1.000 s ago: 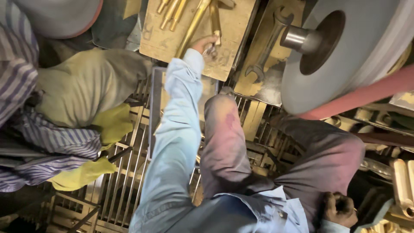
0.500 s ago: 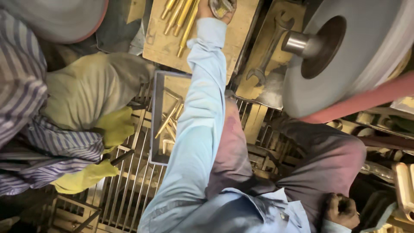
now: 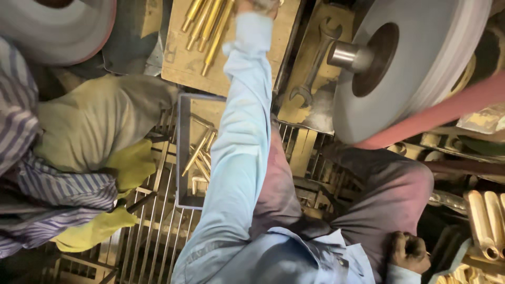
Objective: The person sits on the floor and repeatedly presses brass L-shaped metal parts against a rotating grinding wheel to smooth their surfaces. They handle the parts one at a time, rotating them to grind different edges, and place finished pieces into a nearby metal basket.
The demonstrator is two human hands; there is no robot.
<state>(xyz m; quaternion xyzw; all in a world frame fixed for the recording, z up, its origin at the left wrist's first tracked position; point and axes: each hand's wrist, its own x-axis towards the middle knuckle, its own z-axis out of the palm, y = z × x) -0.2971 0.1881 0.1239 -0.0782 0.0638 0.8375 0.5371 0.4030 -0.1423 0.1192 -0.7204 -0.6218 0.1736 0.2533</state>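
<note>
1. Gripping state first: my left hand (image 3: 256, 5) reaches to the top edge of the view, and it is cut off there, so I cannot tell whether it is open or closed on anything.
2. At far left I see another person in a striped shirt (image 3: 31, 173), wearing yellow gloves (image 3: 131, 165), seated beside a grey wheel (image 3: 58, 26).
3. Just left of my left hand, brass rods (image 3: 208, 23) lie side by side on a wooden board (image 3: 181, 63); they sit near the hand but I cannot tell if they touch it.
4. Below the board, a grey tray (image 3: 183, 152) holds loose brass pieces (image 3: 199, 155), partly hidden under my light blue sleeve (image 3: 236, 158).
5. Right of the sleeve, a double-ended spanner (image 3: 314, 63) lies on a dusty plate, well apart from my left hand.
6. Further right stands a large grey polishing wheel (image 3: 421, 68) on a steel shaft (image 3: 344, 55).
7. At lower right, my right hand (image 3: 407, 252) rests on my thigh in a closed fist, with nothing visible in it, beside brass tubes (image 3: 484, 223).
</note>
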